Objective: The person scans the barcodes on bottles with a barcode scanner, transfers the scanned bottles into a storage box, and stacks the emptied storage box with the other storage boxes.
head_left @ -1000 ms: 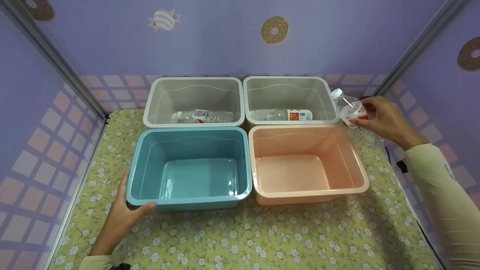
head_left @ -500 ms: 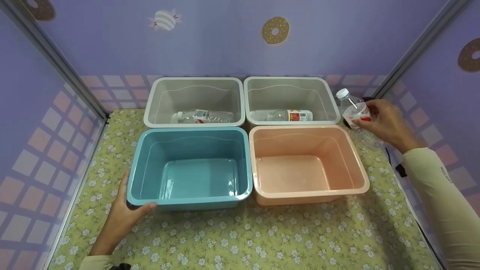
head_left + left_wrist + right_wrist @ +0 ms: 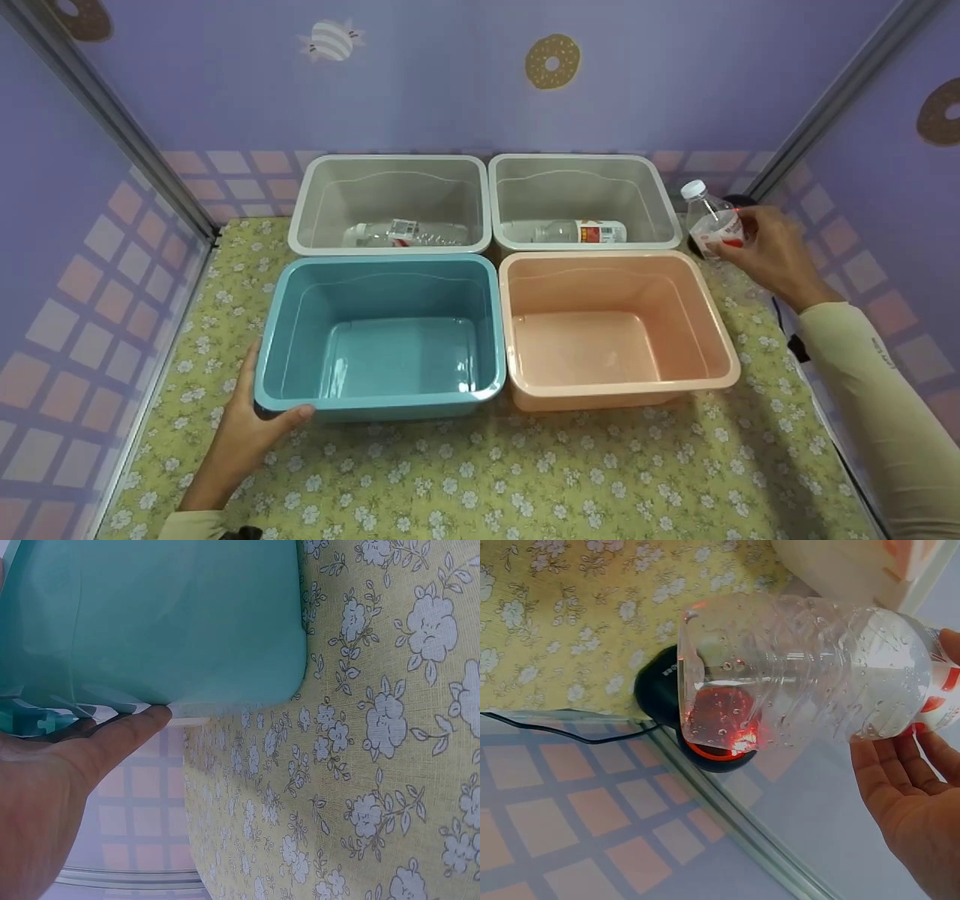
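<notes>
My right hand [image 3: 772, 251] pinches a clear plastic bottle [image 3: 709, 214] with a white cap and a red-and-white label. It holds the bottle tilted, right of the back right bin. In the right wrist view, the bottle's ribbed lower part [image 3: 780, 667] overlaps a black barcode scanner [image 3: 660, 686] whose red light shines through the plastic. My left hand [image 3: 244, 427] rests against the front left corner of the teal bin [image 3: 379, 405], thumb along the front and fingers along the left side. The left wrist view shows its straight fingers [image 3: 131, 731] touching the bin's wall.
A peach bin [image 3: 622, 388] stands beside the teal one. Behind them are two grey bins, the left grey bin [image 3: 296, 202] and the right grey bin [image 3: 664, 195], each with a bottle lying inside. Purple walls enclose the flowered tablecloth [image 3: 480, 480]. A black cable [image 3: 577, 736] runs from the scanner.
My right hand has shifted the bottle slightly right and down, away from the back right bin, and the bottle is a little more upright. The left hand and the bins stay put.
</notes>
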Demonstrator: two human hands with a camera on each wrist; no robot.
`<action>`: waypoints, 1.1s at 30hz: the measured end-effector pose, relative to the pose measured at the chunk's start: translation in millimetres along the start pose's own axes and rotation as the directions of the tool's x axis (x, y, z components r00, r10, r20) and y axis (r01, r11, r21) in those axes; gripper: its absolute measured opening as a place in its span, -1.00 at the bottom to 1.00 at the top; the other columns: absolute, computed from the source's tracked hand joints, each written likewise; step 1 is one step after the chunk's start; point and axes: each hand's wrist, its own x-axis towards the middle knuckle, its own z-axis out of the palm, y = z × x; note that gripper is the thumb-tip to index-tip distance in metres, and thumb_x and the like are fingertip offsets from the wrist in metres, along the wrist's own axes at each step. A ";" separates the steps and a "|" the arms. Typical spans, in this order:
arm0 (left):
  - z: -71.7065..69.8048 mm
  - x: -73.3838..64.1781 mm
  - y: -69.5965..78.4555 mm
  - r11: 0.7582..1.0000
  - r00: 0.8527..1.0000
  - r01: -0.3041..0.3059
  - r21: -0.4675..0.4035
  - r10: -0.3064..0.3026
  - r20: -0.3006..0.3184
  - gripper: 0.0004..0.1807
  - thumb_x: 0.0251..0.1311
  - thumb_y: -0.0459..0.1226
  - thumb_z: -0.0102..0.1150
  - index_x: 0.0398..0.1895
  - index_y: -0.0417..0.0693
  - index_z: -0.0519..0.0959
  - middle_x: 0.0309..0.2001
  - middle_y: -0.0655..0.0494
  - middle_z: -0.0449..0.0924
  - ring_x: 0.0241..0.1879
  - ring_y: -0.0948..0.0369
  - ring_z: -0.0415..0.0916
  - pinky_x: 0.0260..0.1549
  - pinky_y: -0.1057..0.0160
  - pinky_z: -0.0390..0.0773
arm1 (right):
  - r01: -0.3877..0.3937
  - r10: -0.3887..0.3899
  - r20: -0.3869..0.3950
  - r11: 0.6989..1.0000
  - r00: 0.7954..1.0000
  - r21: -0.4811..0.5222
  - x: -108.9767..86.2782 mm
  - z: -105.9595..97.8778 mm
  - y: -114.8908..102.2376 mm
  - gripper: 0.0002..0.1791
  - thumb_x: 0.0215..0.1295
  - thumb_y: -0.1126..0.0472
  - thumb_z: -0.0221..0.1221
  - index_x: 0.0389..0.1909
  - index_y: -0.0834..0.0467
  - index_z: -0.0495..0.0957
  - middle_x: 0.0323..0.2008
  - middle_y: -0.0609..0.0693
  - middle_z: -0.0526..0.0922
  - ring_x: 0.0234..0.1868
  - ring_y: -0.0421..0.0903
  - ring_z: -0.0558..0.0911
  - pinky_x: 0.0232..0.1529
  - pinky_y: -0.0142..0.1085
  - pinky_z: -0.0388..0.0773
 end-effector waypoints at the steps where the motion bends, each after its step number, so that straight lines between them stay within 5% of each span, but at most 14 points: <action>1: 0.1 0.1 -0.1 1.000 1.000 -0.002 -0.002 0.002 -0.001 0.36 0.42 -0.28 0.48 0.83 0.50 -0.43 0.77 -0.32 -0.20 0.60 -0.43 0.14 0.10 0.46 0.56 | -0.007 0.007 -0.002 1.000 1.000 0.000 -0.3 0.8 1.2 -0.32 0.40 0.14 0.53 0.33 0.47 0.52 0.03 0.39 0.62 -0.03 0.21 0.57 -0.17 -0.49 0.32; 25: -0.9 -0.3 1.4 0.999 0.999 0.034 0.005 -0.034 0.020 0.35 0.47 -0.24 0.46 0.81 0.49 -0.49 0.77 -0.35 -0.24 0.60 -0.45 0.14 0.08 0.39 0.61 | -0.051 0.048 -0.146 0.999 0.988 -0.017 -4.4 17.4 32.0 -0.33 0.43 0.14 0.50 0.31 0.50 0.51 0.03 0.44 0.63 -0.13 0.22 0.59 -0.31 -0.59 0.26; 33: -1.8 0.3 -0.3 0.998 0.999 0.049 0.032 -0.050 0.010 0.36 0.45 -0.20 0.48 0.81 0.49 -0.49 0.76 -0.37 -0.21 0.59 -0.44 0.17 0.07 0.39 0.61 | -0.079 0.069 -0.181 0.996 0.981 -0.049 -8.4 18.8 42.7 -0.32 0.44 0.11 0.47 0.32 0.51 0.50 0.03 0.46 0.61 -0.08 0.30 0.61 -0.27 -0.45 0.29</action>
